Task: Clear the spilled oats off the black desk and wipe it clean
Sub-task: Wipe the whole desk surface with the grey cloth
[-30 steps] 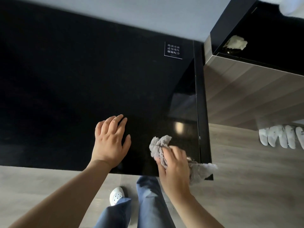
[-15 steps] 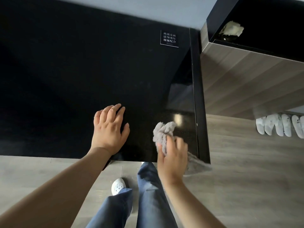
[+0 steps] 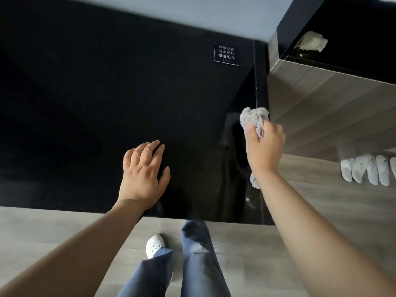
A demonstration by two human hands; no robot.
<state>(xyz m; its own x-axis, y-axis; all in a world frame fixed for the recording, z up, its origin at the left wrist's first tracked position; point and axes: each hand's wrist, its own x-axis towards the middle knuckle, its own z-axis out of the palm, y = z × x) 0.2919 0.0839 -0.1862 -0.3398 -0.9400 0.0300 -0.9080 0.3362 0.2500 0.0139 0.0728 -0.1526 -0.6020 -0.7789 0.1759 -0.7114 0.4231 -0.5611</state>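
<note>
Right hand (image 3: 264, 146) and gray cloth (image 3: 254, 118), now farther up the desk's (image 3: 107, 93) right edge.

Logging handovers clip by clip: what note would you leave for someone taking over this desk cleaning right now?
Left hand rests flat on the black desk, fingers straight.
Right hand grips the bunched grey cloth by the desk's right edge; contact with the surface is unclear.
Done: no oats show on the visible desk.
Left: the glossy front right area looks faintly speckled, so it probably needs more wiping.
</note>
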